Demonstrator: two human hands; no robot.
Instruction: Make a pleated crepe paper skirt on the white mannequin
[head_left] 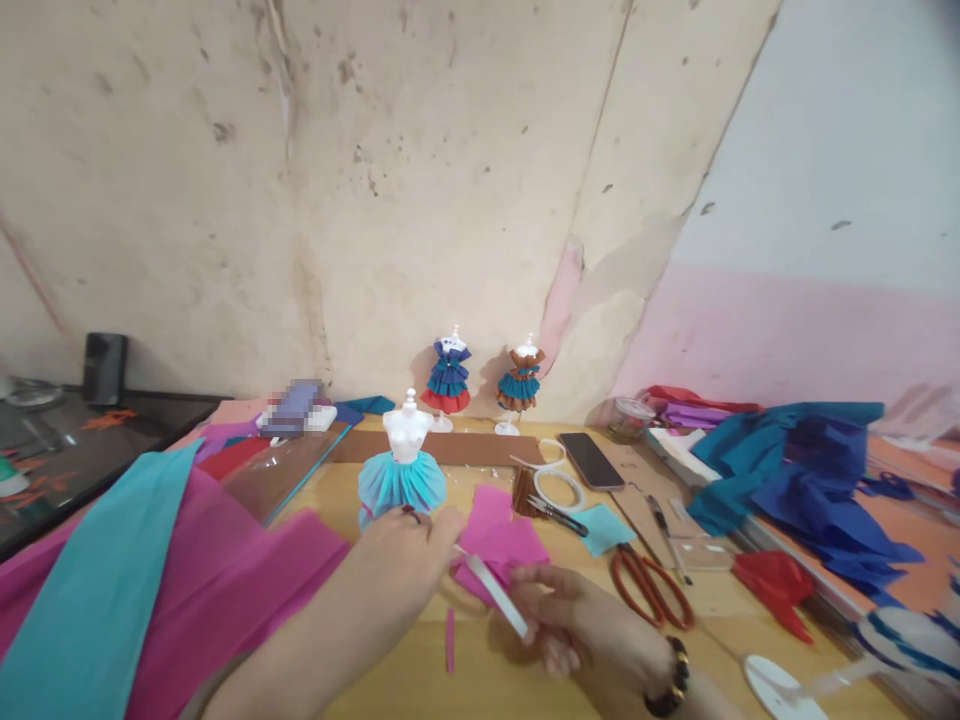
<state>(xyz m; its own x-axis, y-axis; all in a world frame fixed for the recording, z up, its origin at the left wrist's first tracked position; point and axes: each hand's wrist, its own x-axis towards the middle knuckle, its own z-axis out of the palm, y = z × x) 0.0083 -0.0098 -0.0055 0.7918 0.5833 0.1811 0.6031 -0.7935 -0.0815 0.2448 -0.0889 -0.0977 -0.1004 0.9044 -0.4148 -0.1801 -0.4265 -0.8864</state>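
Note:
A white strip (499, 597), possibly tape, slants between my two hands. Its lower end is pinched by my right hand (559, 615), which wears a dark beaded bracelet. The fingers of my left hand (420, 545) are closed at the strip's upper end, where a thin white piece shows. Just beyond my left hand stands a small white dress form (407, 432) in a pleated turquoise skirt (403, 482), partly covered by that hand. Beneath the strip lies pink crepe paper (499, 525). A narrow pink strip (450, 640) rests on the table nearby.
Orange-handled scissors (651, 590), thread snips (559, 516), a white tape roll (559, 491) and a phone (592, 460) lie to the right. Two dressed forms, one blue (448, 370), one brown (520, 380), stand by the wall. Large pink and turquoise sheets (97, 570) cover the left side.

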